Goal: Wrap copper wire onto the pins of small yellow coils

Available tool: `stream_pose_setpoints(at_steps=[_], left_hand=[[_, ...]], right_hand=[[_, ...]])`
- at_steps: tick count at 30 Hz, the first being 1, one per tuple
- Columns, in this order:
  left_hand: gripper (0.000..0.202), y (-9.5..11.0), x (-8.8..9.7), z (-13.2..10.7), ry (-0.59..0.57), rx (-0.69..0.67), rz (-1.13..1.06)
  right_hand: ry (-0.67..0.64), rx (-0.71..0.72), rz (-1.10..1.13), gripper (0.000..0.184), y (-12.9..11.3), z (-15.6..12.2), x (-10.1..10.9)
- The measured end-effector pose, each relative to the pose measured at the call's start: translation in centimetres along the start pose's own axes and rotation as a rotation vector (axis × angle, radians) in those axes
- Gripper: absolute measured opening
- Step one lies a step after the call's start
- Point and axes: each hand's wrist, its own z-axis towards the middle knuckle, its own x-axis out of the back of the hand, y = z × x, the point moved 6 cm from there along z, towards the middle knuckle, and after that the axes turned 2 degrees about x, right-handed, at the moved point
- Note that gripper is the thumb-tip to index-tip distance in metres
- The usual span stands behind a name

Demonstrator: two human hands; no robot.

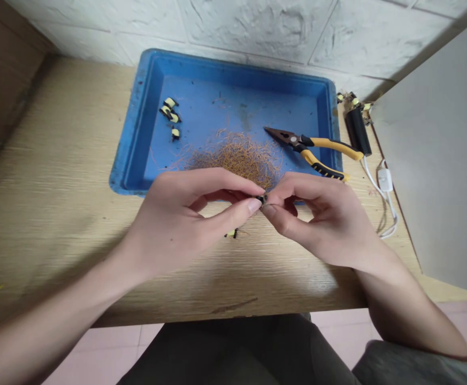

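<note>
A small black part (262, 198), mostly covered by fingertips, is pinched between both hands at the middle of the view. My left hand (193, 219) grips its left side between thumb and forefinger. From the right, my right hand (313, 214) closes thumb and fingertips on the same part. Just below the left fingers, a yellow-taped black coil (230, 233) lies on the table, partly hidden. Beyond the hands is a heap of fine copper-coloured wire bits (241, 158) in a blue tray (237, 61).
Long-nose pliers (293, 140) with yellow-black handles rest across the tray's right rim. Several yellow-taped coils (170, 102) lie at the tray's left. Right of the tray are a black cylinder (358, 131), more coils (353, 100) and a white cable with a switch (385, 180). A wall stands behind.
</note>
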Motion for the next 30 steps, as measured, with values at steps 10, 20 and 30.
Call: stream_pose_setpoints(at_steps=[10, 20, 30], left_hand=[[0.011, -0.6, 0.0, 0.3, -0.026, 0.115, -0.075], [0.016, -1.2, 0.1, 0.5, -0.064, 0.126, -0.12], [0.01, 0.1, -0.1, 0.5, -0.116, -0.089, 0.062]], right_hand=[[-0.006, 0.043, -0.082, 0.017, -0.4, -0.1, 0.1], [0.025, -0.014, 0.076, 0.016, -0.1, -0.2, 0.3], [-0.07, -0.071, 0.185, 0.013, -0.3, -0.1, -0.1]])
